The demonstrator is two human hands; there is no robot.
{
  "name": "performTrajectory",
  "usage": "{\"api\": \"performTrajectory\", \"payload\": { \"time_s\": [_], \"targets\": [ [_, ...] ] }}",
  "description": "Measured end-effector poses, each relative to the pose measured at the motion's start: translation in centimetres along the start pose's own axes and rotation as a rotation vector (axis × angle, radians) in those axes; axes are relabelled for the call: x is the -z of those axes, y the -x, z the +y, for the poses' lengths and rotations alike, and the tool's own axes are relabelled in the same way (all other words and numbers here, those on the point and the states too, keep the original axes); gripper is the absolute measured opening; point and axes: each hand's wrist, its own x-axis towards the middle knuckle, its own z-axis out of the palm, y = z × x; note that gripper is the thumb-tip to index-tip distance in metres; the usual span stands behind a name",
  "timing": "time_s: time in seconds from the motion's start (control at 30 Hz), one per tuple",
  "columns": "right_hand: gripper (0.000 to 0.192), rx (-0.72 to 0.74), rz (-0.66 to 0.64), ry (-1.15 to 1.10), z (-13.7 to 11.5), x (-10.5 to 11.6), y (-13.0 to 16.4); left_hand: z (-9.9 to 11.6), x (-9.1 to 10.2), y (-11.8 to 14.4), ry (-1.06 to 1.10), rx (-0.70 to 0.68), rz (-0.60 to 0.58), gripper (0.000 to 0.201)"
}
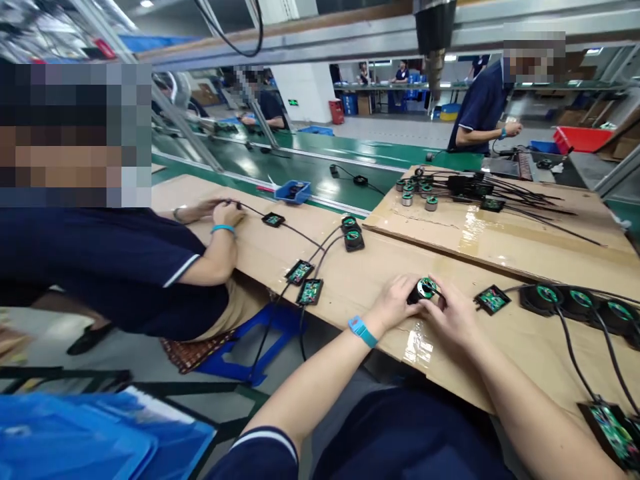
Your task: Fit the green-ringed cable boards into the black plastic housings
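Note:
Both my hands hold one round black housing with a green circuit board (426, 288) in it, just above the cardboard-covered table. My left hand (395, 300) grips its left side, a blue band on the wrist. Around the right side curl the fingers of my right hand (454, 313), the thumb near the board's edge. A black cable runs from the housing toward a small open box with a green board (493, 300), right of my right hand. Farther right, several black housings with green rings (547, 295) stand in a row, cables leading to another open board box (613, 427).
Left of my hands lie two cabled board boxes (310, 291) and two round housings (353, 239). A co-worker (165, 267) sits at left, handling a cable. A raised cardboard sheet (450, 230) bears black cables and metal cylinders (431, 203). A screwdriver (436, 47) hangs overhead.

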Motion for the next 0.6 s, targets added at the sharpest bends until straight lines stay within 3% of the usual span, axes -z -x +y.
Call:
{"api": "performTrajectory", "payload": {
  "time_s": [0.1, 0.33, 0.6],
  "targets": [
    [0.042, 0.026, 0.018, -0.017, -0.3, -0.4, 0.0, -0.1, -0.4, 0.4, -0.024, -0.011, 0.023, 0.055],
    [0.053, -0.151, 0.3, -0.026, -1.2, -0.2, 0.3, -0.9, -0.8, 0.5, -0.001, 0.034, 0.082, 0.052],
    [0.039, 0.032, 0.199, -0.003, -1.7, -1.9, 0.1, -1.1, -1.1, 0.7, 0.017, -0.03, 0.122, 0.044]
  ]
}}
